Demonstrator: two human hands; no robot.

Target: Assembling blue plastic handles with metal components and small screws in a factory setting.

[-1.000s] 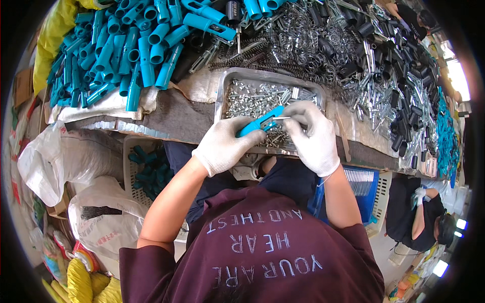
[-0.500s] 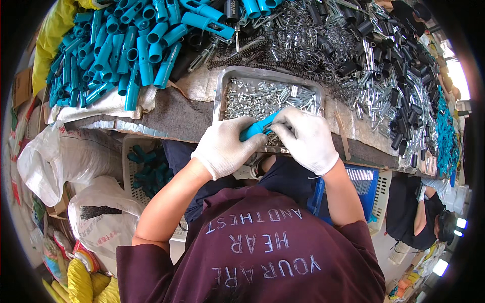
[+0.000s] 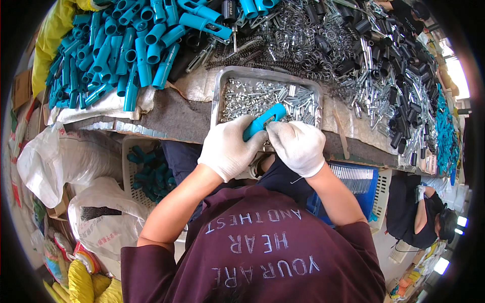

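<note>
Lying just beyond the work, the metal tray [image 3: 216, 98] has the left hand [image 3: 227, 146] over its near rim, fingers clamped around the teal slotted tube [image 3: 255, 127], and the right hand [image 3: 299, 148] farther right along that rim, thumb and fingertips pinched together beside the tube. Working well here likely means bracing the tube firmly, slot kept in view. The left hand hides the tube's lower end, anything between the right fingertips cannot be made out, and a fine strand [image 3: 297, 181] on the body side of the tray defies identification.
</note>
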